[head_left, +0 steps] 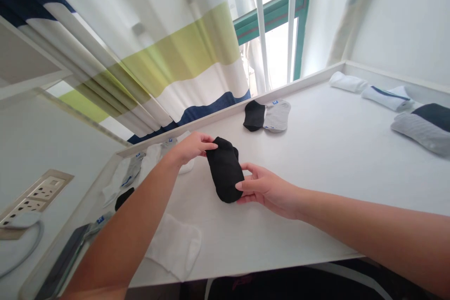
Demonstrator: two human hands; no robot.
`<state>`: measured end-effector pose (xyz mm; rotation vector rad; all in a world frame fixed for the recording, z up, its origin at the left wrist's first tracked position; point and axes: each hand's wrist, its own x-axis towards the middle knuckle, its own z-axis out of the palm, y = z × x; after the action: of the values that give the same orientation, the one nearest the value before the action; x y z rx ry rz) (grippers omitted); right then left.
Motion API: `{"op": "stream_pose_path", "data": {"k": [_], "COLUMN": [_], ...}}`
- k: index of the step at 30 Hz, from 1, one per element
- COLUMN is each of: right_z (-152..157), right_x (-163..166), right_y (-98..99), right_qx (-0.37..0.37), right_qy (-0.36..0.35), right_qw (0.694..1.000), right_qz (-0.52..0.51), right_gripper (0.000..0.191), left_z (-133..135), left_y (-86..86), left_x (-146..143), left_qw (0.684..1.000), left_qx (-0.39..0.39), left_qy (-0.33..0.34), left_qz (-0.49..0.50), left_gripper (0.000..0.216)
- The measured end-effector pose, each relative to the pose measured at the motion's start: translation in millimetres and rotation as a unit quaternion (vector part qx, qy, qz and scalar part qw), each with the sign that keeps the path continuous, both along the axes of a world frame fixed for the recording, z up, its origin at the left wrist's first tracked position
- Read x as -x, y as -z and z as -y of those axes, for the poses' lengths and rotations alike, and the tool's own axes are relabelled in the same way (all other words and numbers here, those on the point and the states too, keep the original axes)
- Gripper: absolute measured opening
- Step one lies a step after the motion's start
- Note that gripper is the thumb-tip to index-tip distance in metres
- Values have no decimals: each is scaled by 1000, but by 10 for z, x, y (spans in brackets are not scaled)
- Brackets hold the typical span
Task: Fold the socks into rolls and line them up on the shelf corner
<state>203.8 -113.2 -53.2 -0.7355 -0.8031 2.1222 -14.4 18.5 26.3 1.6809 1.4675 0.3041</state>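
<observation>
Between my two hands is a black sock (225, 173), held above the white tabletop; a second dark layer peeks out behind its right edge. My left hand (195, 147) pinches its upper left end between thumb and fingers. At the lower right, my right hand (262, 188) grips the toe end, thumb in front and fingers behind. Just beyond lie a black sock (254, 116) and a grey sock (277, 116), side by side and touching. Near my left forearm a white sock (176, 246) lies flat by the table's front edge.
Several white and grey socks (132, 168) lie at the left, partly hidden by my left arm. Rolled socks (386, 98) line the far right. A raised rim (309, 75) borders the table. Curtains (168, 56) hang behind; a wall socket panel (37, 194) is at left.
</observation>
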Motion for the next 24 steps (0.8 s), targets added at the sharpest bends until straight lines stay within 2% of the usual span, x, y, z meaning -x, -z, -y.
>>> {"op": "stream_pose_path", "data": {"k": [5,8,10,14,24], "right_z": [7,8,8,9,32], "right_x": [21,21,17,6,-34], "right_y": [14,29,37,45,46], "right_qx": [0,-12,-23,-42,-106], "right_qy": [4,8,0,-40,-64], "right_qw": [1000,1000,1000,997,986], "right_qz": [13,8,10,45,112], "right_gripper": [90,102,98,71,69], "left_z": [-146,-183,-189,-190,-211], "left_y": [191,267,306,368,540], "left_x": [68,72,61,34,65], "left_qw": [1000,999,998,996,980], "left_qx": [-9,-8,-18,-60,-150], "left_qy": [-15,-39,-53,-51,-1], "left_qz": [-15,-13,-20,-45,-129], "left_gripper": [36,43,47,37,30]}}
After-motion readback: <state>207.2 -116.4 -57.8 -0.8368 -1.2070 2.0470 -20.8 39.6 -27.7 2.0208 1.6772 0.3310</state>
